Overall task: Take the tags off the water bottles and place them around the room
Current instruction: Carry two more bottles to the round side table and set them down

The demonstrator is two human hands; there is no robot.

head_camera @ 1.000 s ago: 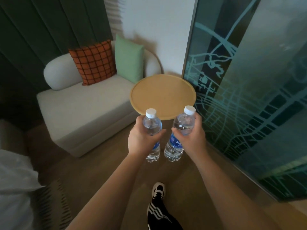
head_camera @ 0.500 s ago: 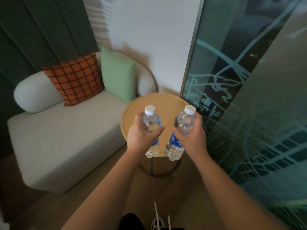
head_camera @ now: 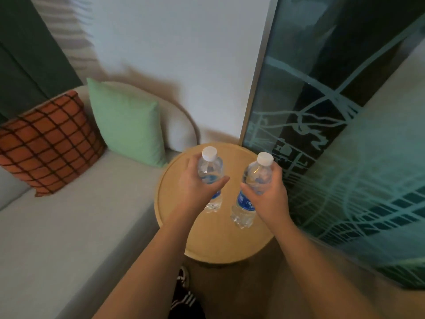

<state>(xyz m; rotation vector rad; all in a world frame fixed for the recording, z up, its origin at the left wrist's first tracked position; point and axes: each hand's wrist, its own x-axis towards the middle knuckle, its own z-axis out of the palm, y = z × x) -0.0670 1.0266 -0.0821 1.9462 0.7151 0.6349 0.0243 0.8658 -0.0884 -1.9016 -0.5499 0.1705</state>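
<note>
I hold two clear plastic water bottles with white caps and blue labels, both upright over a round wooden side table [head_camera: 179, 217]. My left hand [head_camera: 195, 189] grips the left bottle [head_camera: 210, 166] around its middle. My right hand [head_camera: 269, 196] grips the right bottle [head_camera: 246, 203] from the right side, so its blue label shows. Whether the bottle bases touch the tabletop I cannot tell. No tag is visible on either bottle.
A light grey sofa [head_camera: 69, 226] stands left of the table, with an orange checked cushion [head_camera: 48, 143] and a green cushion [head_camera: 128, 123]. A glass panel with a pale line pattern [head_camera: 345, 157] rises close on the right. A white wall is behind.
I have walked up to the side table. Both bottles, held the same way, have gone from in front of the table to above its top.
</note>
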